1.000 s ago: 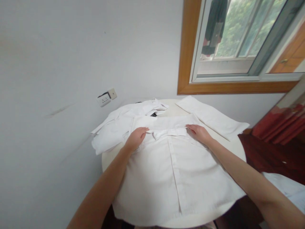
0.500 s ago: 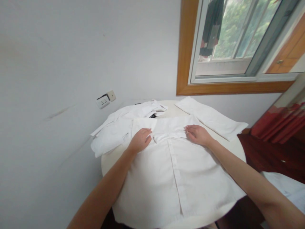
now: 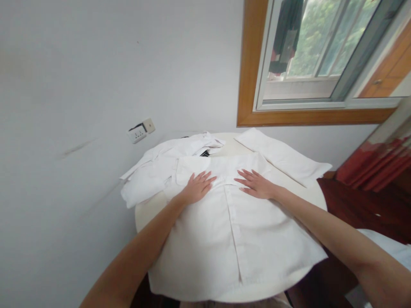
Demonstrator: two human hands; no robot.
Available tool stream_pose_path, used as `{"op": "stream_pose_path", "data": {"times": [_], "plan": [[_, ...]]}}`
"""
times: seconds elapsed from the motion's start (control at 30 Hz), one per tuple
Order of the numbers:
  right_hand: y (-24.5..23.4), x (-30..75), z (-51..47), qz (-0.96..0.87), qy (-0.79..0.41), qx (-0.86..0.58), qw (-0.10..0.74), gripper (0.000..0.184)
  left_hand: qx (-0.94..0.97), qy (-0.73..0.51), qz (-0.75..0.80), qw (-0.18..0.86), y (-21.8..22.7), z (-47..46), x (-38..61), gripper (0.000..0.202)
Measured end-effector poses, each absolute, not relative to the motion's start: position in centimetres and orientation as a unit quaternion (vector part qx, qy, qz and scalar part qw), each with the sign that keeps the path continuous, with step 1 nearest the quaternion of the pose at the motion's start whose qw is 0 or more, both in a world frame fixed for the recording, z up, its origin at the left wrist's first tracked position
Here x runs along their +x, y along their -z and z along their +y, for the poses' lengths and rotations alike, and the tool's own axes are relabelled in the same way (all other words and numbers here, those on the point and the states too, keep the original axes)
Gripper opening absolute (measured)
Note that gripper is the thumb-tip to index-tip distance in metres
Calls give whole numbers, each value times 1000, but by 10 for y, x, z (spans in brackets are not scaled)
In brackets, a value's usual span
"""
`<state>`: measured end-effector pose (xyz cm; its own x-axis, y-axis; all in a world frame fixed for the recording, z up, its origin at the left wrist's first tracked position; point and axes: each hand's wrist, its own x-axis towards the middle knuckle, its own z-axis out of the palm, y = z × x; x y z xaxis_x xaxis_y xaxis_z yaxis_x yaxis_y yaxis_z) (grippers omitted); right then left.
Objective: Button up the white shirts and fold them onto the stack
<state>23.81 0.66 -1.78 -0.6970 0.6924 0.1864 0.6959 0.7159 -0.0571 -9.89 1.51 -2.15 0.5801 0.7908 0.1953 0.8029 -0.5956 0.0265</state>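
A white long-sleeved coat lies spread on a round cream table, its vented lower part toward me. One sleeve stretches out to the far right. My left hand rests flat on the coat left of its centre seam, fingers spread. To the right of the seam, my right hand lies flat on the cloth, its fingers also apart. Both hands touch the fabric near a crosswise band at the waist. The underside of the coat is hidden.
A crumpled pile of white cloth with a dark patch lies at the table's far left, against the wall. A wall socket sits above it. Beyond the table is a wood-framed window; a red curtain hangs at right. More white cloth shows lower right.
Both hands have gone from bent fingers at the band to flat, spread fingers on the cloth. They have moved inward, closer together. The coat stays in about the same place.
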Motion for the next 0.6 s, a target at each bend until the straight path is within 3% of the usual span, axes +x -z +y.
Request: {"op": "stream_pose_path", "data": {"times": [0.17,0.33,0.43,0.5,0.6], "plan": [[17,235,2,-914,28,-388,111,51,-885,81,-455,58,10,9,-89,46],[-17,244,-37,-908,-2,-382,173,50,-883,141,-435,107,-25,-29,-81,36],[-45,257,-86,-905,-110,-367,183,45,-904,188,-384,11,-43,-84,-81,32],[-55,262,-123,-900,-211,-353,147,39,-901,190,-386,-54,-46,-126,-81,28],[-52,262,-172,-905,-262,-317,108,48,-917,148,-362,-74,-38,-179,-77,32]]}}
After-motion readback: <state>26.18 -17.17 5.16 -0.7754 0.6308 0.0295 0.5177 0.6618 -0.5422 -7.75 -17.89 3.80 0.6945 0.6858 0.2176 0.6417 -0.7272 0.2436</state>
